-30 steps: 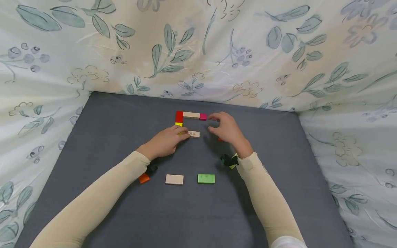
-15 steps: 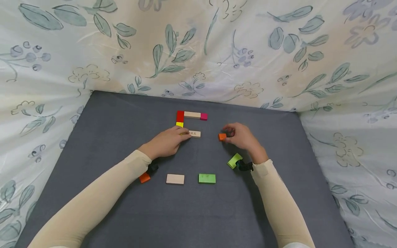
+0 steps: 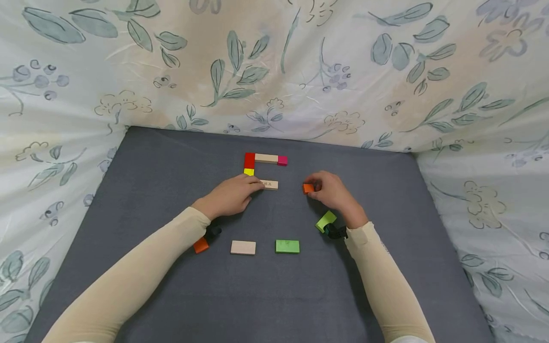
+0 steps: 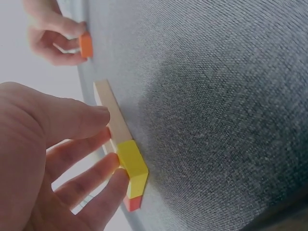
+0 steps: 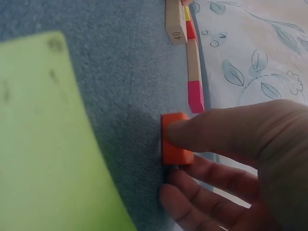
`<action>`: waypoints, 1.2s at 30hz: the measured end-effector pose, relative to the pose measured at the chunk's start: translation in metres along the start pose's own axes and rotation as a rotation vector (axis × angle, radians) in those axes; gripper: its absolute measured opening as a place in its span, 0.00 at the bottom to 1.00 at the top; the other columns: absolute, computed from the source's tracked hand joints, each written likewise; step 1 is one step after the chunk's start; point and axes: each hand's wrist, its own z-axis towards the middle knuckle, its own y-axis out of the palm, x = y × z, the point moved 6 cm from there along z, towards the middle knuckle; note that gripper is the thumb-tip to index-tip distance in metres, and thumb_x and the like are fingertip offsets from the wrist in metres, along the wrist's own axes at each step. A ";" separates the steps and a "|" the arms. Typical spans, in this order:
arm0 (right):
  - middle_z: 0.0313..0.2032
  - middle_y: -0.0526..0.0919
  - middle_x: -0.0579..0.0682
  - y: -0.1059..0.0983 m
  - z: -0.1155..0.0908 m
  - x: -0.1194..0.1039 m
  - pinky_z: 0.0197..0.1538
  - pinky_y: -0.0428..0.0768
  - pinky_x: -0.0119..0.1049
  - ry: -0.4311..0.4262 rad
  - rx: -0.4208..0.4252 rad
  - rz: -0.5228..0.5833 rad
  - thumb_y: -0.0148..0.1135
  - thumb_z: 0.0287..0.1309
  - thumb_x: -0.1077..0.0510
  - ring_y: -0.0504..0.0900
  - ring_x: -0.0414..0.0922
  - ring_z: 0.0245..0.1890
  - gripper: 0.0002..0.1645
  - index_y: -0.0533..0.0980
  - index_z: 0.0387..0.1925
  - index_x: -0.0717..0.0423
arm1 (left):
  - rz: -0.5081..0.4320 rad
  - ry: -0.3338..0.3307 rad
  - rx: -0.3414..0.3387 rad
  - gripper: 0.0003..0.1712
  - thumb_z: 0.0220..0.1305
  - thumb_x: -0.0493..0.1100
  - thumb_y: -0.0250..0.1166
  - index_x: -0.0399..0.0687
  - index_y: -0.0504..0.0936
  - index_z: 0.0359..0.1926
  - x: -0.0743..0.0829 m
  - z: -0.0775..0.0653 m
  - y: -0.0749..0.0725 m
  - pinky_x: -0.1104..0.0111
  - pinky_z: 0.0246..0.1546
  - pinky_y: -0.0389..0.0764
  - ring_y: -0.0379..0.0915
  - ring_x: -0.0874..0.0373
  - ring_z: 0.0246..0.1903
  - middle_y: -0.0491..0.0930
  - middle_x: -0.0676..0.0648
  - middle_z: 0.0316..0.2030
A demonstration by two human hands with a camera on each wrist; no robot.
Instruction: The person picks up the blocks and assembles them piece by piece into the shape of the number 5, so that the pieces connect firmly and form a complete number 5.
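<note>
the right hand point(image 3: 334, 194) pinches a small orange block point(image 3: 308, 188) between thumb and fingers, right of centre in the head view; the right wrist view shows the thumb lying over the block point(image 5: 176, 138) w/ curled fingers under it, block low to the grey mat point(image 3: 171, 267). the left hand point(image 3: 233, 195) is relaxed, fingers nearly straight, tips touching the yellow block point(image 4: 132, 164) and the plain wooden block point(image 3: 269, 185) beside it, gripping neither.

change: a sec ago the right hand hovered open near the pink block point(image 3: 282, 160) at the top of the row; half a sec ago it had dropped to the orange block, and now it grips it in about the same spot. left hand hasn't moved. judging by that, the orange piece looks like the next one headed for the line of red block point(image 3: 249, 160), long wood piece point(image 3: 266, 158) and pink.

further out: a lime green block point(image 3: 326, 221) by the right wrist, a green block point(image 3: 287, 246), a plain wood block point(image 3: 243, 247) and another orange block point(image 3: 199, 246) lower centre.
</note>
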 end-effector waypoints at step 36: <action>0.43 0.83 0.53 0.037 0.036 -0.060 0.43 0.81 0.45 -0.107 -0.016 -0.017 0.76 0.66 0.63 0.79 0.50 0.38 0.15 0.86 0.52 0.61 | -0.037 -0.051 -0.045 0.31 0.73 0.42 0.72 0.42 0.79 0.74 -0.001 0.002 -0.002 0.52 0.68 0.77 0.71 0.46 0.68 0.77 0.43 0.70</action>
